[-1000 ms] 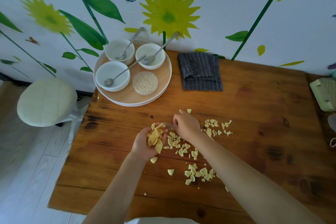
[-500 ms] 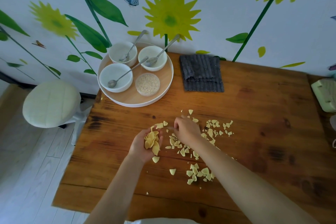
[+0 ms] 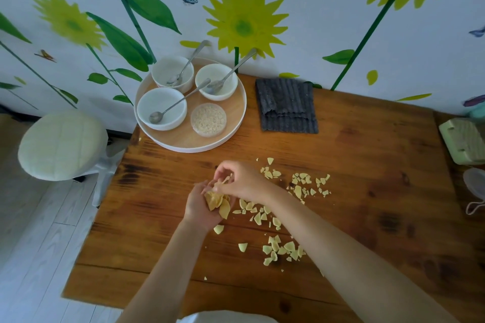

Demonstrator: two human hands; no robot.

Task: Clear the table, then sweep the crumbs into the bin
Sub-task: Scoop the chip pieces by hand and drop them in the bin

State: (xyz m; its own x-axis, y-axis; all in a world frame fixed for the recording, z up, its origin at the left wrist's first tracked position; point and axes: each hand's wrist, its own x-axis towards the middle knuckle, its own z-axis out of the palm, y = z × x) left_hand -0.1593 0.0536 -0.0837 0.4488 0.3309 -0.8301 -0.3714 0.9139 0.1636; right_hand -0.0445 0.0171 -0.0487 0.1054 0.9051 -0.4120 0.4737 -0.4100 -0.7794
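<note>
I am holding my left hand (image 3: 203,208) palm up over the middle of the worktop (image 3: 367,178), and its fingers are curling round a pile of yellow crumbs (image 3: 217,202) that is lying in the palm. My right hand (image 3: 240,181) is just above it, touching the pile, and its fingertips are pinching a few crumbs (image 3: 225,179) in a closed grip. More loose crumbs (image 3: 283,248) are lying scattered on the wood to the right of my hands and towards the near edge. At the far left corner a round tray (image 3: 183,140) is carrying three white bowls with spoons and a small dish of grains. A dark folded cloth (image 3: 287,105) is lying along the far edge, beside the tray.
</note>
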